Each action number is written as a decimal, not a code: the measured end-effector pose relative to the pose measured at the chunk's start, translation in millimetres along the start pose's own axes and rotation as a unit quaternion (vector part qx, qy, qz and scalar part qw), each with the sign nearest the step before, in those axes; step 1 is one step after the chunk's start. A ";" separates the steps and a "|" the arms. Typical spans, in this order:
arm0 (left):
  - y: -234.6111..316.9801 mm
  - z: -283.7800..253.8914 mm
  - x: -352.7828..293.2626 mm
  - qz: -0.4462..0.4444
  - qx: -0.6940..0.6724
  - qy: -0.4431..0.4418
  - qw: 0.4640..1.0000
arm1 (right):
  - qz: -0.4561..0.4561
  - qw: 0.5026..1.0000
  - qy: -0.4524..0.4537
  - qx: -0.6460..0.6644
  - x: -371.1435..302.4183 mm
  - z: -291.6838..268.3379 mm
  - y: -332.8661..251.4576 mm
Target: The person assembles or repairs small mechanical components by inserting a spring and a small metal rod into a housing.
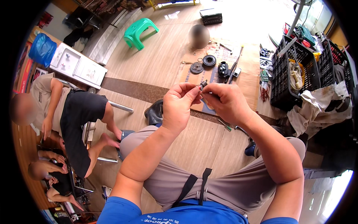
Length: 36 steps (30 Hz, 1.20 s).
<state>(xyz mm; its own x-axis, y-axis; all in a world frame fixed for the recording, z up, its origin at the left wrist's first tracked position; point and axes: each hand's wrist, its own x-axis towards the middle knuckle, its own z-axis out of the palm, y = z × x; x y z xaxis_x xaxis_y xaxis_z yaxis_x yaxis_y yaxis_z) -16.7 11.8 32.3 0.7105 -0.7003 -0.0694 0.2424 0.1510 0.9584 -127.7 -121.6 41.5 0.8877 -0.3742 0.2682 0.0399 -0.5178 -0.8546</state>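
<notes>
My left hand and my right hand meet in front of me, fingertips pinched together. Between them is a small dark part with a reddish bit at its edge; its kind is too small to make out. Beyond my hands a flattened cardboard sheet lies on the floor. On it rest a black wheel-like ring, a grey round disc, a black mechanical part and some long thin tools. A green-handled tool lies on the floor below my right hand.
Black plastic crates with tools and a draped pale cloth stand at right. Circuit boards lie beside the cardboard. A green stool and a black box are farther off. Two people sit at left.
</notes>
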 end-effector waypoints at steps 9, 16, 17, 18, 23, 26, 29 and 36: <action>-3.5 -1.1 -0.2 0.086 0.109 -0.006 0.990 | -0.029 0.999 0.007 -0.013 -0.4 -2.4 -0.8; -4.4 -1.9 -2.0 0.082 0.113 0.008 0.990 | -0.021 0.999 0.001 -0.029 0.0 -1.5 0.5; -4.0 -0.4 -2.3 0.085 0.128 0.004 0.988 | -0.023 0.999 -0.001 -0.030 -0.8 -2.8 -0.2; -3.6 0.9 -2.4 0.087 0.143 0.000 0.986 | -0.023 0.999 -0.001 -0.031 -1.5 -4.0 -0.4; -0.2 1.8 -0.5 0.045 0.082 0.008 0.996 | -0.018 0.999 -0.002 -0.034 -1.1 -3.6 1.3; -1.8 2.7 -1.5 0.063 0.092 0.015 0.994 | -0.017 1.000 0.004 -0.013 -0.7 -2.3 1.9; -4.1 2.0 -1.6 0.084 0.121 0.020 0.989 | -0.011 1.000 0.004 0.003 -1.1 -1.2 1.6; -5.0 3.0 -3.4 0.126 0.170 0.025 0.977 | -0.003 1.000 0.007 -0.005 -1.9 -7.6 -13.3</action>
<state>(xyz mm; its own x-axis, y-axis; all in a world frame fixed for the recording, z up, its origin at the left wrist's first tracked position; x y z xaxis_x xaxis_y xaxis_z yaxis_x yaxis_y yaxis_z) -22.3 11.4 28.6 0.7533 -0.6338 0.1757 -0.1724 0.0675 0.9827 -133.4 -119.8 55.7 0.8814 -0.3810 0.2793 0.0403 -0.5284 -0.8480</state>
